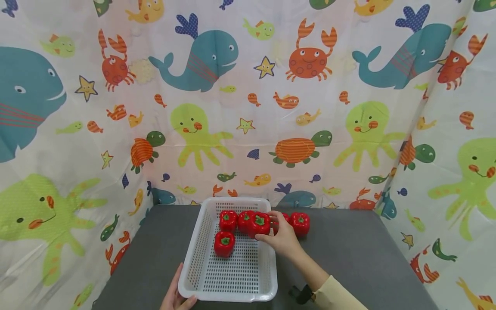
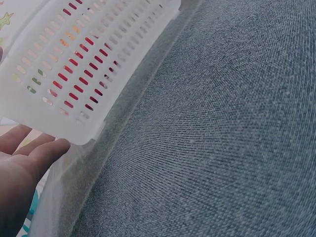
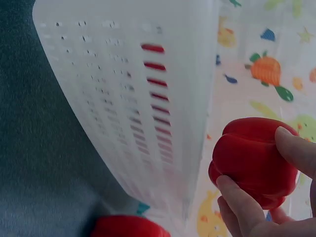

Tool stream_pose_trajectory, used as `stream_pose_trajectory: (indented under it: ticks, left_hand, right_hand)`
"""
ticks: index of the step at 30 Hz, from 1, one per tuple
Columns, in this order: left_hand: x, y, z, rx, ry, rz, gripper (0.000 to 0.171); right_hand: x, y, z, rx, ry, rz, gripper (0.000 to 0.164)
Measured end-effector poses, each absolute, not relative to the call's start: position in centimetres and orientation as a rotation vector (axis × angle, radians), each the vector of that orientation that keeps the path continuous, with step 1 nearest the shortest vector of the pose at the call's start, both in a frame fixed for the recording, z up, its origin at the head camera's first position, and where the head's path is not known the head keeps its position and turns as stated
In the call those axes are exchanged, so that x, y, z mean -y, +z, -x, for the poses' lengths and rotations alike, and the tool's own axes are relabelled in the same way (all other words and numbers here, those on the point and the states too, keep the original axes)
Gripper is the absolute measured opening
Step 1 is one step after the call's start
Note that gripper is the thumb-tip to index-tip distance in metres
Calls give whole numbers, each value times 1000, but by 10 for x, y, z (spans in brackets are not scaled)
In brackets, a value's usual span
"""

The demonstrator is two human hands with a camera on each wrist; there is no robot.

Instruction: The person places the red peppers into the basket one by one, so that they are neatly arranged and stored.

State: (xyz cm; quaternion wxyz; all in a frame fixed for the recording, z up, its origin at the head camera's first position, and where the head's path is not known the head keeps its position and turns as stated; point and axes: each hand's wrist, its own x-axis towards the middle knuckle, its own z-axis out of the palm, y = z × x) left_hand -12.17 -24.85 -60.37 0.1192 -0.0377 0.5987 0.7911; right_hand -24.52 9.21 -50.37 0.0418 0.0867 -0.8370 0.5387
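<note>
My right hand grips a red bell pepper with a green stem, thumb on one side and fingers on the other. It is held up at the right rim of a white perforated plastic basket. In the right wrist view the held bell pepper is beside the basket wall. Inside the basket lie 3 more red bell peppers, one partly hidden behind the held one. My left hand touches the basket's near left corner, its fingers fairly straight in the left wrist view.
Right of the basket, two red bell peppers stand on the dark grey table, one partly behind my right hand. A curtain printed with sea animals hangs behind the table and along both sides.
</note>
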Motion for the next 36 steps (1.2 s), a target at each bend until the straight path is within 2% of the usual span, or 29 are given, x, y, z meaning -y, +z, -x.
stream_pose_trajectory:
  ticks: [7, 21, 28, 34, 36]
  left_hand:
    - [252, -605, 125, -1707, 2286, 132, 112]
    - [250, -601, 121, -1764, 2284, 93, 107]
    - [247, -601, 122, -1791, 2290, 89, 108]
    - [247, -600, 121, -1792, 2306, 117, 109]
    - [247, -600, 121, -1801, 2308, 123, 110]
  right_hand:
    - [-71, -514, 248, 2660, 1563, -372, 73]
    - [-54, -530, 254, 2790, 1454, -421, 73]
    - [-40, -529, 256, 2831, 1419, -276, 77]
    - [-31, -532, 258, 2854, 1512, -106, 96]
    - [-29, -533, 258, 2892, 1525, -71, 97]
